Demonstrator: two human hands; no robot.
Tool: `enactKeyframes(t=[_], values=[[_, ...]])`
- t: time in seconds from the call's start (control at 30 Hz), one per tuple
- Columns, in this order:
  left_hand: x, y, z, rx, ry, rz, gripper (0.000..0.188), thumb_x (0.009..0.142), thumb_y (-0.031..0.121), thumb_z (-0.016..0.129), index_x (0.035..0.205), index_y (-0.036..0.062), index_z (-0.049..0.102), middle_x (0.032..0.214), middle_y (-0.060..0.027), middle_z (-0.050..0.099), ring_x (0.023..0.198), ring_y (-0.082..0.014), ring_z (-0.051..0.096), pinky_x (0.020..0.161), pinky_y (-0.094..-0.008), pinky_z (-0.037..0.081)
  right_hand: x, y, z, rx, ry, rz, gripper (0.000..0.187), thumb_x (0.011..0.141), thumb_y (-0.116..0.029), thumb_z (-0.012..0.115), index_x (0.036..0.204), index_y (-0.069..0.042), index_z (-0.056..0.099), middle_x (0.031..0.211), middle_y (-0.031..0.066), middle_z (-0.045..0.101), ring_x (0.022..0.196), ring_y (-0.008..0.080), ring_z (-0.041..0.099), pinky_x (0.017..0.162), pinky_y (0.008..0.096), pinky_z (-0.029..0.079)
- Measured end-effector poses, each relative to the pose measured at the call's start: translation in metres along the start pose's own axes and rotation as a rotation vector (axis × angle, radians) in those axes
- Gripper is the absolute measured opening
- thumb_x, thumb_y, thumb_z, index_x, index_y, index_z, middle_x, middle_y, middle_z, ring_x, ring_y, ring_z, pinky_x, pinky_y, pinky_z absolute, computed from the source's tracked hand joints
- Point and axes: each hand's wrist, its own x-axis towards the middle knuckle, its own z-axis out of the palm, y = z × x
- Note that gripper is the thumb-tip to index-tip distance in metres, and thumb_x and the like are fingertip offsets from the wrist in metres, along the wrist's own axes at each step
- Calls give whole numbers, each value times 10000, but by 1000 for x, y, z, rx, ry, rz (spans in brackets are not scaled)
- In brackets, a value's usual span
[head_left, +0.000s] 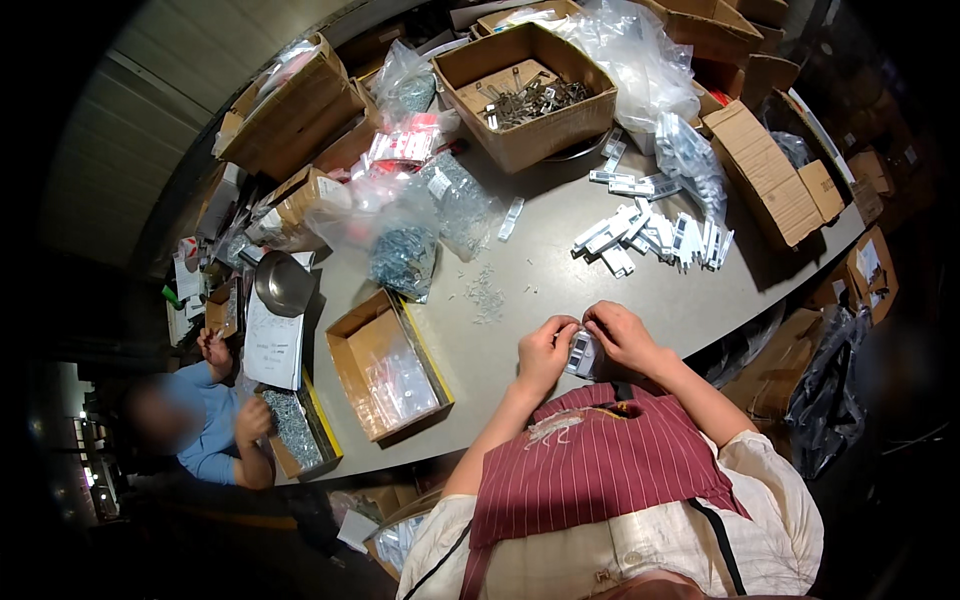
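Pinching the top end of a small pale rectangular piece with dark windows (580,352), the left hand (547,352) and the right hand (622,338) meet with bent fingers just above the near edge of a grey, smooth-surfaced worktop (480,375). The piece sits between them, in front of a dark red pinstriped apron (600,470), and appears to be inside clear plastic; exactly which fingertips press on it is too small to tell.

Beyond the right hand lies a loose heap of white elongated pieces (650,235), some with dark windows. A single pale oblong piece (511,219) lies apart, left of the heap. Nearer the left hand is a scatter of tiny white bits (485,298), and behind them stands a bulging clear plastic bag of grey small parts (403,260).

To the left on the worktop, an open brown cardboard box with a yellow side (348,388) holds flat clear plastic bags (400,383). Farther back, a larger open cardboard box (550,135) contains a jumble of metal parts (535,100). At the far left, a co-worker in a blue top (207,420) has one hand over a narrow box of shiny small parts (293,428), the other raised near a round metal pan (284,283).
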Motion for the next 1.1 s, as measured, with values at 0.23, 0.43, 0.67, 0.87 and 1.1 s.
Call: enactKeyframes(t=[0.23,0.43,0.67,0.87,1.1], values=[[4,0,1,354,89,431,43,905,33,649,901,11,612,841,-164,656,822,-372,645,721,-464,513,-4,-7,9,17,46,-60,120,962,-107,611,1024,-5,613,959,208,623,920,427,603,821,497,486],[-1,-4,-5,349,34,448,63,869,34,652,912,8,614,901,-172,652,877,-389,629,755,-479,503,-4,-11,11,-12,59,-108,104,938,-95,614,991,-7,601,928,199,610,881,415,592,813,486,468],[5,-15,-15,480,34,573,33,874,12,661,883,11,629,862,-159,658,879,-383,635,777,-451,521,2,-4,7,-161,-17,-229,136,847,-127,633,902,-28,557,838,173,576,831,392,581,805,476,455],[10,-19,-26,257,164,150,54,901,43,666,852,21,660,881,-137,646,921,-346,621,813,-444,524,3,8,3,-147,-155,-158,167,874,-167,641,901,-25,558,824,198,583,818,419,589,775,497,475],[1,-42,-38,-558,20,-369,209,1049,211,632,1135,24,598,974,-50,716,797,-95,661,665,-258,500,12,15,11,525,-202,241,253,1024,-260,619,973,-12,632,884,73,679,811,204,658,736,333,514]])
